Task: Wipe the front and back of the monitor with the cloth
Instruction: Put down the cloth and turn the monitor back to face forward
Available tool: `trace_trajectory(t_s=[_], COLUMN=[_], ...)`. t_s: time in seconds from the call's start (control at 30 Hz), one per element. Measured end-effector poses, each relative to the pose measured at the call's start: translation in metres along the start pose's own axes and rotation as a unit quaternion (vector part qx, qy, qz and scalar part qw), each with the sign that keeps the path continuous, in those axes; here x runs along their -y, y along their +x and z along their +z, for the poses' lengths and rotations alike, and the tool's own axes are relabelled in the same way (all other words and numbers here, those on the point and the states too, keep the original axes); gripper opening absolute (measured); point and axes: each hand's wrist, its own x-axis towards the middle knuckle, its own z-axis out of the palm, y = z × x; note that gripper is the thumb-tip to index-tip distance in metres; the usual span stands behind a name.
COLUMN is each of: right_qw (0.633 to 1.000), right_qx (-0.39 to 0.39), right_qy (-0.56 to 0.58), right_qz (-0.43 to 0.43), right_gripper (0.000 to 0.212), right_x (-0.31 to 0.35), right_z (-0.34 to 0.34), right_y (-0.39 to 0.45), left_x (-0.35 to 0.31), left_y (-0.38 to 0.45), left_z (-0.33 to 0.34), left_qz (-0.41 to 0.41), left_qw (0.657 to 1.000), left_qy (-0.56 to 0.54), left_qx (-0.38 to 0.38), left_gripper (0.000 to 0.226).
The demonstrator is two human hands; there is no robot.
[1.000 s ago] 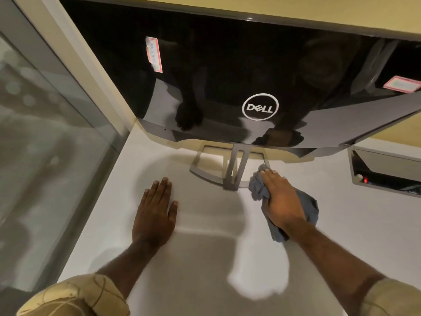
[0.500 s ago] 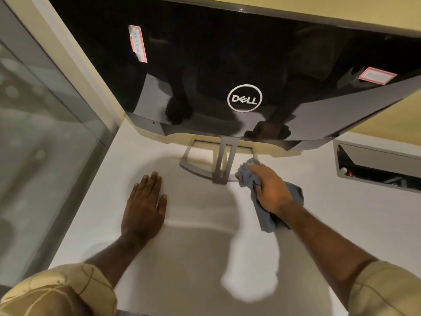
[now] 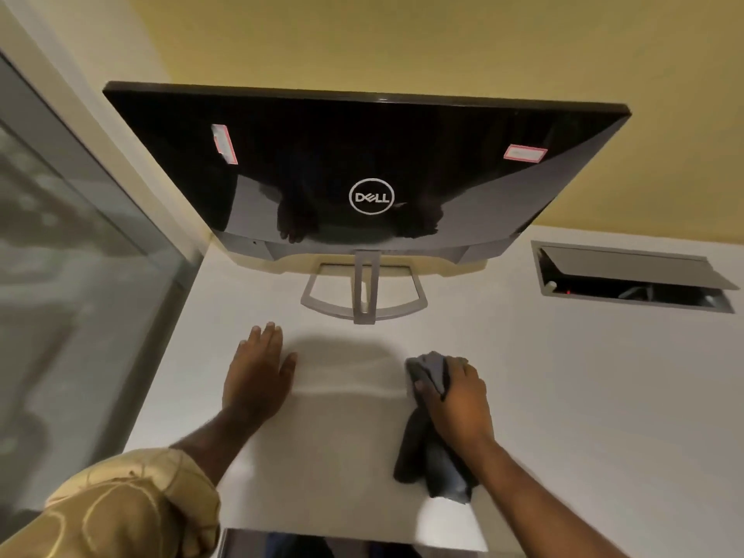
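Note:
The black Dell monitor (image 3: 362, 163) stands on its grey stand (image 3: 364, 300) at the back of the white desk (image 3: 563, 396), its glossy back facing me with two pink-edged stickers. My right hand (image 3: 457, 400) grips a grey-blue cloth (image 3: 432, 457) and rests with it on the desk, in front of the stand and to its right. My left hand (image 3: 257, 372) lies flat on the desk, fingers straight, left of the stand's base.
A cable hatch (image 3: 632, 275) with its lid raised is set into the desk at the right. A glass partition (image 3: 72, 296) runs along the left edge. A yellow wall (image 3: 443, 42) is behind the monitor. The desk's front edge (image 3: 354, 535) is close to me.
My right hand has pulled the cloth back from the stand's base toward me. The view has drawn back, so the whole monitor shows. My left hand stays flat on the desk.

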Motion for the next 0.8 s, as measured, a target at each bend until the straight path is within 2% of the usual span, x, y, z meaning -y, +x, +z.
trace_trajectory(t_s=[0.07,0.2,0.3,0.43,0.57,0.8], right_qw=[1.000,0.998,0.997,0.994,0.984,0.947], right_qx=[0.005,-0.035,-0.066,-0.101,-0.157,-0.254], right_qy=[-0.020,-0.050,-0.050,-0.030,-0.011,-0.017], right_qz=[0.004,-0.003,0.007,-0.018,-0.081,-0.198], right_gripper=[0.047,0.059,0.071,0.065,0.058,0.048], right_x=[0.002,0.010,0.025,0.056,0.096,0.171], right_z=[-0.005,-0.019,-0.033,-0.052,-0.077,-0.140], right_y=[-0.006,-0.008,0.001,0.015,0.026,0.042], left_x=[-0.008,-0.019,-0.028,-0.046,-0.061,-0.076], left_y=[-0.009,-0.022,-0.026,-0.019,-0.003,0.022], left_z=[-0.009,-0.023,-0.040,-0.083,-0.141,-0.253], left_qz=[0.024,0.055,0.067,0.122,0.181,0.247], left_qw=[1.000,0.998,0.996,0.985,0.966,0.918], left_qy=[0.012,0.012,-0.048,-0.079,-0.092,-0.081], left_qx=[0.007,0.004,-0.028,-0.091,-0.162,-0.300], left_gripper=[0.055,0.055,0.059,0.059,0.052,0.046])
